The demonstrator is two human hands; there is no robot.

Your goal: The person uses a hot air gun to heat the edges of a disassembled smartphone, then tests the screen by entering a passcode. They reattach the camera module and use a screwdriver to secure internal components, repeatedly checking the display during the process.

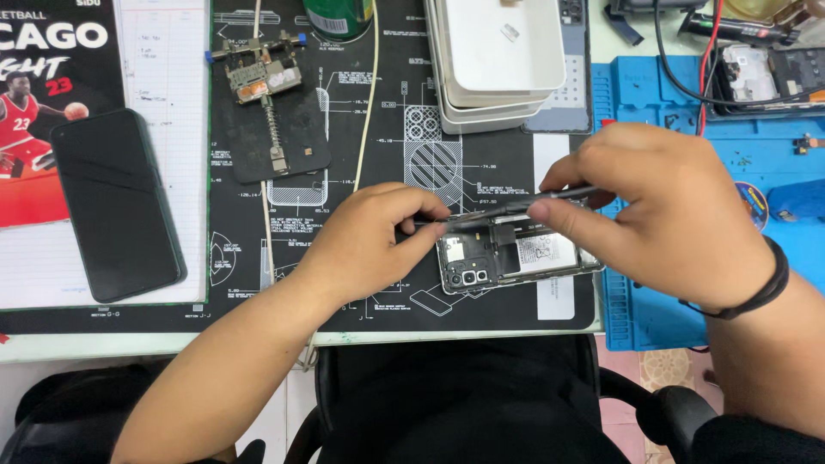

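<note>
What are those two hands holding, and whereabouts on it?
The right hand pinches a slim dark tool at its rear end. The left hand steadies the opened phone at its camera end.

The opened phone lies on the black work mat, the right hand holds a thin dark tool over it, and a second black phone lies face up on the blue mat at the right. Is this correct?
Not quite. The head view shows the second black phone on the lined paper at the left, not on the blue mat. The rest holds: the opened phone lies on the black work mat, and the right hand holds the thin dark tool over it.
</note>
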